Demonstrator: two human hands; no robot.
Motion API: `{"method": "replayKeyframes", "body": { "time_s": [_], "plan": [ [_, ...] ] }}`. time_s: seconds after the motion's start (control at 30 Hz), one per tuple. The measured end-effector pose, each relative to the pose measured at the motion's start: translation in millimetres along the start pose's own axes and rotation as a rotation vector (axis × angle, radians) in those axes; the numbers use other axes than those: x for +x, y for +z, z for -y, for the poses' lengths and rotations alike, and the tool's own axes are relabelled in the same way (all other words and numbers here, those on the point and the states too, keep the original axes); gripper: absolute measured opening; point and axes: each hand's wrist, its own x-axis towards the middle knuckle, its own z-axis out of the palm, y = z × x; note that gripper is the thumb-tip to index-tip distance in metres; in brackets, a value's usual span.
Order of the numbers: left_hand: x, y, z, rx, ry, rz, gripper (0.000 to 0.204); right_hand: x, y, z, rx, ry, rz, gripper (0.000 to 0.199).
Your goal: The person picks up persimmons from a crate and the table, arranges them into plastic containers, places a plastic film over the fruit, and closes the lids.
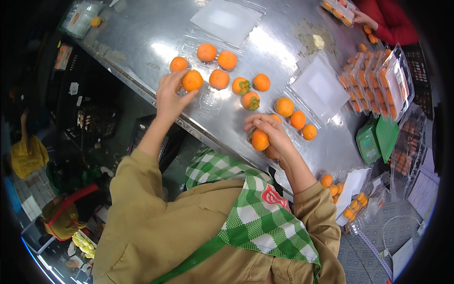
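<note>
My left hand (pixel 170 93) has its thumb and fingers around an orange persimmon (pixel 192 81) at the near end of a clear plastic tray (pixel 210 101). In that tray sit several more persimmons (pixel 206 52), and one compartment beside my hand holds no fruit. Closer to me, my right hand (pixel 274 132) is curled around another persimmon (pixel 259 140). Between the two hands a few loose persimmons (pixel 251 101) lie on the metal table, two with green leafy caps showing. Just beyond my right hand, more persimmons (pixel 284 107) stand in a row, one partly hidden by the fingers.
The metal table (pixel 156 28) bears two white-covered trays (pixel 321 87). Packed fruit boxes (pixel 378 83) stack at the right, near a green scale (pixel 371 142). At the upper right, a person in a red sleeve (pixel 395 21) holds a packed box. Bagged fruit (pixel 354 206) lies lower right.
</note>
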Motion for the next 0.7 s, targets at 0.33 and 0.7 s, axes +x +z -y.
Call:
{"method": "replayKeyframes", "body": {
  "time_s": [0.33,0.7],
  "plan": [
    [37.9,22.3,27.0,0.037,0.107,0.18,0.053,16.8,-5.7,30.5,-0.133,-0.083,-0.055,0.026],
    [41.1,10.0,34.1,-0.072,0.049,0.128,0.037,16.0,-7.7,32.7,-0.096,-0.093,-0.099,0.028]
  ]
}}
